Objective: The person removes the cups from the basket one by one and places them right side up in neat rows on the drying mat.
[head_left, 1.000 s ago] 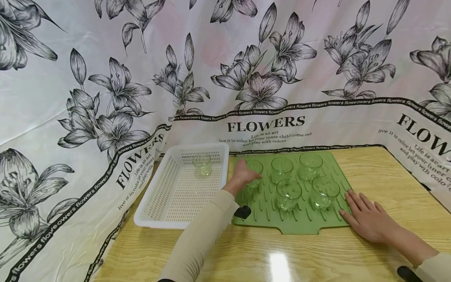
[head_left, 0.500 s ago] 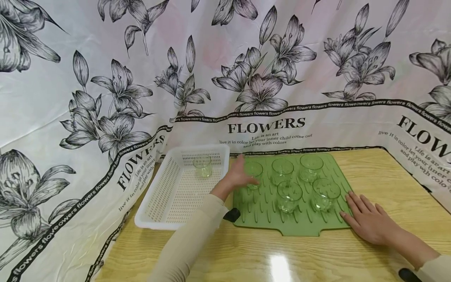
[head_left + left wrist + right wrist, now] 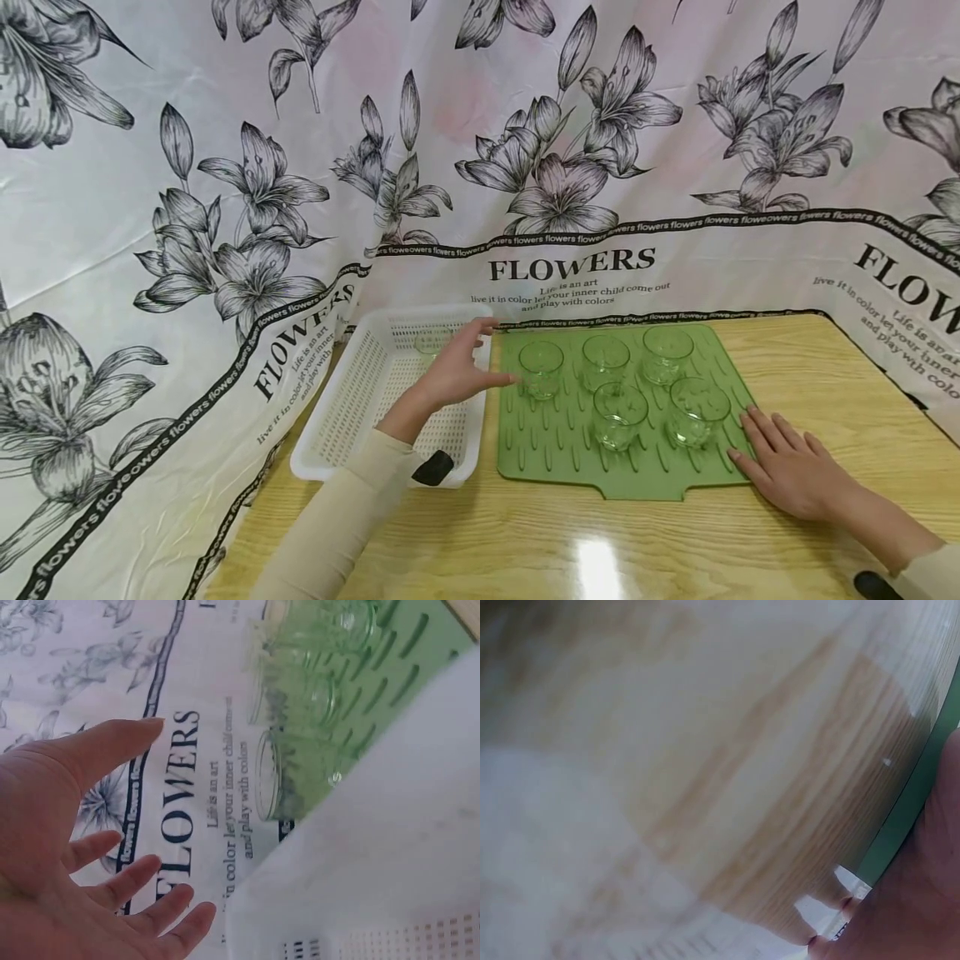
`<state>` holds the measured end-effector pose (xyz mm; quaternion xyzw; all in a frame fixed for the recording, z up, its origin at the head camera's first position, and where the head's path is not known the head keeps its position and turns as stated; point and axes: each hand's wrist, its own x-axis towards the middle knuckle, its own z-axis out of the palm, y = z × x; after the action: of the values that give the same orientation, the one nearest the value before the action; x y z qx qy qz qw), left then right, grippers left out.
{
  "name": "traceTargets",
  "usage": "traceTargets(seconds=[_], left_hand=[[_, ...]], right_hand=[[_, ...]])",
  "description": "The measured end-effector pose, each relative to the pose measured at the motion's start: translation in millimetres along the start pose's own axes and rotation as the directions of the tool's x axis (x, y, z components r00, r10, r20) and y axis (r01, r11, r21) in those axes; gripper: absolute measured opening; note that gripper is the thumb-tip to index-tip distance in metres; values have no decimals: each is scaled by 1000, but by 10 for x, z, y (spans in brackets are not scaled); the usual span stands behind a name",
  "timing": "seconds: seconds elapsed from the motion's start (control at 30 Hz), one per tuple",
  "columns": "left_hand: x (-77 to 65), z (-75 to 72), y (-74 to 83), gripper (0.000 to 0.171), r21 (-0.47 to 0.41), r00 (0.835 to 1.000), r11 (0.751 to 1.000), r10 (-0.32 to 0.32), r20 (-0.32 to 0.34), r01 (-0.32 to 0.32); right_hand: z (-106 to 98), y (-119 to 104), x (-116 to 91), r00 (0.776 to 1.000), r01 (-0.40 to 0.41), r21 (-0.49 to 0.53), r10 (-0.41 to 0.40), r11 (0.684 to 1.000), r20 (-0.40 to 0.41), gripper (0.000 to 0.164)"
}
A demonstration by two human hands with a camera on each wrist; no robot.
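Observation:
My left hand (image 3: 450, 373) hovers over the right side of a white plastic basket (image 3: 311, 454), thumb and fingers spread, with nothing in its grasp. Partly hidden behind it, a clear glass (image 3: 432, 341) stands in the basket. In the left wrist view the palm and fingers (image 3: 172, 900) are apart from the glasses. On a green ridged mat (image 3: 555, 467) stand several clear glasses, the leftmost one (image 3: 541, 371) closest to my left thumb. My right hand (image 3: 791, 471) lies flat with straight fingers at the mat's right edge.
The basket and mat sit side by side on a wooden table (image 3: 510, 546). A flower-printed cloth (image 3: 570, 275) hangs behind them and along the left side. Nearer the front of the mat stand two glasses, one at its middle (image 3: 619, 417) and one at right (image 3: 698, 412).
My left hand has drawn away leftward from the leftmost glass on the mat and is now over the basket. That glass stays upright in place. The right hand has kept still.

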<state>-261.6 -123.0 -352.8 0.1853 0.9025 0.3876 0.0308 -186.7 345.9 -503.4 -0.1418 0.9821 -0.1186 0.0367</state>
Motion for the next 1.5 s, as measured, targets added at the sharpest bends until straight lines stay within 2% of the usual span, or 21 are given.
traceTargets(seconds=[0.13,0.33,0.47,0.63,1.03,1.3,1.5], left_hand=[[-72,-115,-111,85,12,1000,1000,-6,-23,6],[-126,-325,-282,81,50,995,998,-25,-102,30],[-99,-473,-385,81,55,990,996,-59,-130,66],[-47,-587,-519,85,81,984,991,-92,-150,105],[70,-680,-808,97,96,978,976,-184,-100,194],[156,-705,-1003,103,89,960,956,-275,-56,279],[203,-711,-1053,103,37,951,951,-307,-42,308]], right_hand=[[-1,-8,-9,1000,0,-3,0,1000,2,74],[-10,-20,-14,1000,-1,6,1,1000,9,74],[-12,-6,-1,1000,0,1,0,1000,3,74],[-16,4,4,1000,-3,-2,3,1000,0,74],[-29,-29,-10,1000,-9,4,9,1000,0,75],[-22,-27,-17,1000,-6,21,6,1000,2,75],[-22,-33,-23,1000,-4,10,4,1000,-5,75]])
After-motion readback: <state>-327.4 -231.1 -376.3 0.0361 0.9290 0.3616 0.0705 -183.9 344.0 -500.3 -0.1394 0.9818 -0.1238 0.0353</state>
